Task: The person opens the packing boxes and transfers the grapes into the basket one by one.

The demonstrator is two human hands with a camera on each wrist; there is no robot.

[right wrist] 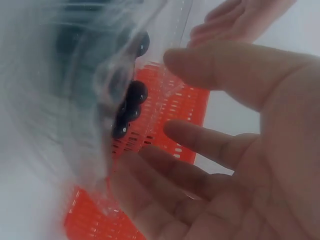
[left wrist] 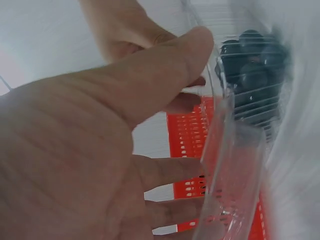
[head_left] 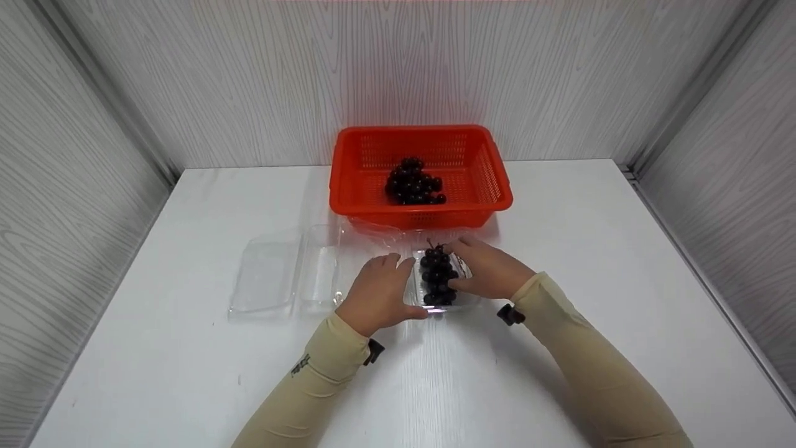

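Observation:
A bunch of dark grapes (head_left: 438, 277) lies in a clear plastic clamshell box (head_left: 440, 309) in the middle of the table. My left hand (head_left: 380, 295) is at the box's left side, thumb and fingers spread apart. On the other side, my right hand (head_left: 488, 270) reaches over the box edge, its fingertips close to the grapes; contact with them cannot be made out. In the left wrist view the grapes (left wrist: 252, 75) show through the clear wall, beside the thumb. The right wrist view has loosely bent, parted fingers (right wrist: 210, 145) near the blurred plastic.
Behind the box stands a red plastic basket (head_left: 423, 218) holding another bunch of dark grapes (head_left: 413, 183). Another clear clamshell box (head_left: 264, 277) lies opened out to the left. Wood-grain panels (head_left: 261, 81) enclose the white table (head_left: 186, 373) at the back and sides.

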